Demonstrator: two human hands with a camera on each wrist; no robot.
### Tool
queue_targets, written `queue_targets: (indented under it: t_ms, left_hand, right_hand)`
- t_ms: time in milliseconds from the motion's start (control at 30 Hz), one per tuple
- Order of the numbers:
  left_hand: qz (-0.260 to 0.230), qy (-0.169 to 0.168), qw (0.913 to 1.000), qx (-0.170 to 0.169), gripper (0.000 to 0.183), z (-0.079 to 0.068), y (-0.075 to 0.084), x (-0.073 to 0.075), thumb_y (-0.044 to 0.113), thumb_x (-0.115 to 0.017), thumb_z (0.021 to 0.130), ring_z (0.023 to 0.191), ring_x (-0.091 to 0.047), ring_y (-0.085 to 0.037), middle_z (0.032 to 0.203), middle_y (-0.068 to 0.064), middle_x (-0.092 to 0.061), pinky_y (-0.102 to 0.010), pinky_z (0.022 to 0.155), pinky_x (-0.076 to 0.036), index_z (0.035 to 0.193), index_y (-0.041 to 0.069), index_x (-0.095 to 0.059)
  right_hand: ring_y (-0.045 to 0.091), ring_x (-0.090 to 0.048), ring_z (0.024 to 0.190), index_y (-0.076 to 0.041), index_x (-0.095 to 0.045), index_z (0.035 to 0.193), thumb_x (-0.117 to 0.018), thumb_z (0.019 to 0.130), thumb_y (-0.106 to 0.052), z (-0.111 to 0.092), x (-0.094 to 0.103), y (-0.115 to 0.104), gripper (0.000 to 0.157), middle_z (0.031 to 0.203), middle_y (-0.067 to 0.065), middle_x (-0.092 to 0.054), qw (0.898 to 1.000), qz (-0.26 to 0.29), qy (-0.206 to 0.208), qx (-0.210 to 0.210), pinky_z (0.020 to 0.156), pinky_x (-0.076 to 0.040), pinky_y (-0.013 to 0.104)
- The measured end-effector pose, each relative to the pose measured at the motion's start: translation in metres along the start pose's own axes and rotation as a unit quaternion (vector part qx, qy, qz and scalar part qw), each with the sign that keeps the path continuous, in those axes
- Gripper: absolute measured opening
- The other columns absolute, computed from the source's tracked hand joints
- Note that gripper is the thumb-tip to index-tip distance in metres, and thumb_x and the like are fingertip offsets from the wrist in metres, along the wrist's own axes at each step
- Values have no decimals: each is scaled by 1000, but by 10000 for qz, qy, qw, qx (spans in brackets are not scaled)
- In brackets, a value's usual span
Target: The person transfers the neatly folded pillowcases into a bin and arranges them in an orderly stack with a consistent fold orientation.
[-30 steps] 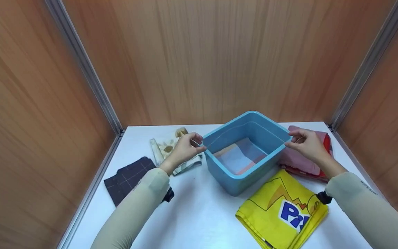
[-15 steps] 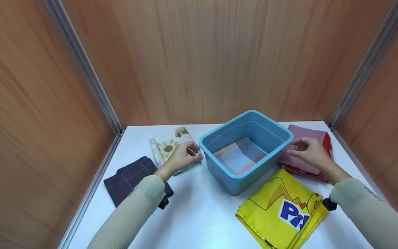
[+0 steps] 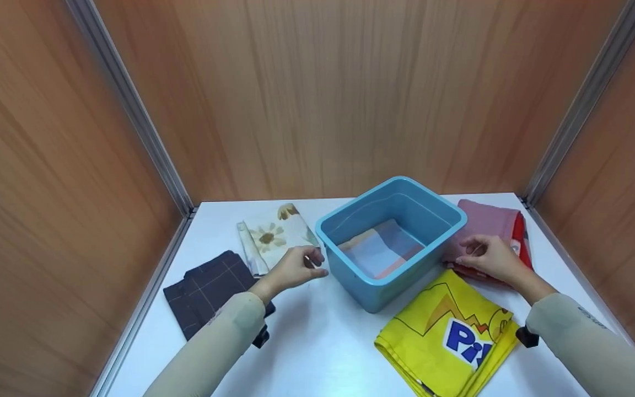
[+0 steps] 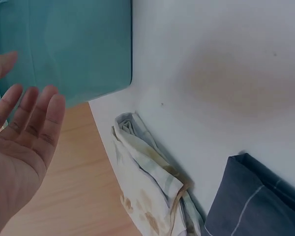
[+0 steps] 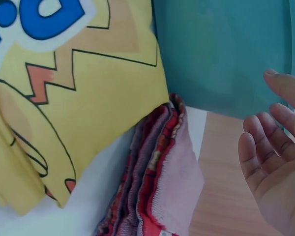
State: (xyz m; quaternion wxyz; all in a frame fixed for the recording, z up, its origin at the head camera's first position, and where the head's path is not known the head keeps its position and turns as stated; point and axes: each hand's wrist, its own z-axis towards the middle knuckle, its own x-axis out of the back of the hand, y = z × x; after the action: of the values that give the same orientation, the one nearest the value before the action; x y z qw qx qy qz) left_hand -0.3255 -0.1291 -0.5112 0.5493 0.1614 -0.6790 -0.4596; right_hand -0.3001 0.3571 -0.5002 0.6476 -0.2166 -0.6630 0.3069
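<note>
A blue plastic bin (image 3: pixel 350 278) stands on the white table with a folded cloth (image 3: pixel 378 251) in pale blue, tan and pink on its floor. Just left of the bin, my left hand (image 3: pixel 294 268) hovers with loosely bent fingers and holds nothing; the left wrist view shows its palm (image 4: pixel 19 162) beside the bin's wall (image 4: pixel 83 49). My right hand (image 3: pixel 491 258) hangs off the bin's right side, above a folded pink and red cloth (image 3: pixel 483 220), its fingers relaxed. In the right wrist view a gap shows between the fingers (image 5: pixel 258 130) and thumb.
A folded yellow printed cloth (image 3: pixel 444 336) lies at the front right. To the left are a cream flowered cloth (image 3: pixel 268 237) and a dark checked cloth (image 3: pixel 213 286). Wood panels (image 3: pixel 350 99) enclose the table (image 3: pixel 306 353) at the back and sides.
Both hands have let go of the bin's rim and drawn away. The left hand has moved down towards me, the right slightly outward and down. The bin stays in place.
</note>
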Motion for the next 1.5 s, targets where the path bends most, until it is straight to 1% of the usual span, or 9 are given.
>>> queue_targets:
  t_ms: [100,200,400,633,800,967,1200,1367,1500]
  left_hand:
    - [137,-239,9996,-13,21,-2,-3,-3,20,-84,95,94,-70,-24,107,-9,-77,-34,81,-60,110,8,-76]
    - [298,-478,9984,-8,25,-4,-5,-7,25,-85,94,99,-72,-26,107,-8,-78,-38,86,-62,111,8,-78]
    - [471,-737,9961,-59,36,-7,-11,-19,29,-88,91,108,-74,-35,112,-16,-79,-50,95,-62,114,3,-78]
    - [332,-972,9947,-31,43,-10,-16,-36,23,-87,91,109,-74,-37,115,-23,-78,-50,97,-61,120,-7,-75]
    - [321,-1120,9931,157,42,-10,-21,-49,23,-86,93,106,-73,-27,117,-20,-78,-48,98,-60,122,-5,-75]
    - [286,-1172,9921,354,41,-10,-23,-62,26,-86,94,105,-72,-23,116,-15,-79,-49,100,-59,122,-1,-76]
    - [166,-1262,9907,480,39,-13,-25,-80,27,-86,94,101,-70,-16,113,-9,-79,-44,98,-59,122,2,-77]
    - [55,-1348,9887,661,39,-15,-21,-91,29,-86,94,100,-67,-15,111,-3,-77,-42,99,-58,124,5,-77]
    - [7,-1396,9879,671,39,-16,-18,-100,29,-86,94,97,-66,-12,109,0,-77,-37,96,-58,124,6,-77]
  right_hand:
    - [24,-69,101,0,-68,139,-82,99,-26,0,-2,2,50,118,17,-75,9996,18,-274,0,89,-61,20]
    - [24,-70,102,0,-66,142,-82,99,-23,-1,-4,3,52,121,18,-74,9984,56,-553,-53,96,-64,32]
    - [27,-70,108,-1,-65,143,-83,97,-20,-1,-12,4,53,128,21,-72,9957,-114,-914,29,102,-63,49]
    - [47,-68,125,-1,-67,142,-84,94,-8,-3,-26,8,52,140,25,-69,9931,-248,-1098,323,108,-57,59]
    - [54,-60,139,2,-65,143,-83,93,-4,-6,-36,13,53,146,28,-65,9916,-320,-1186,393,111,-52,62]
    - [56,-55,142,3,-65,143,-85,92,-5,-8,-44,16,56,150,28,-63,9908,-425,-1200,464,112,-51,64]
    - [49,-54,143,-5,-62,150,-87,92,-12,-10,-52,21,64,161,23,-54,9920,-549,-1072,370,118,-46,66]
    - [46,-56,139,-7,-65,147,-88,91,-14,-9,-56,25,61,159,21,-55,9920,-588,-1005,484,119,-44,69]
    - [41,-62,132,-9,-67,145,-88,92,-15,-7,-60,27,58,148,15,-63,9918,-645,-1012,433,119,-45,68]
